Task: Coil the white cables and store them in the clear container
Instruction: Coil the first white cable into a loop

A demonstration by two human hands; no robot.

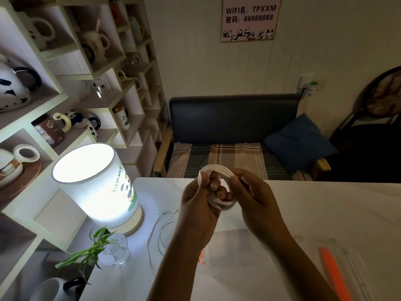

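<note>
Both hands hold 1 coil (217, 170) of white cable up over the worktop (314, 205): the left hand (196, 205) has its grip closed on the coil's near side, fingers hooked through the loop, and the right hand (255, 198) pinches the far side. To finish this step well, I'd keep the loops stacked and even, tuck the loose end under, then lower it flat into the box (236, 253) just below. A 2nd cable (160, 233) lies loose by the lamp (97, 183), not yet coiled. The lid (338, 268) sits to the right.
</note>
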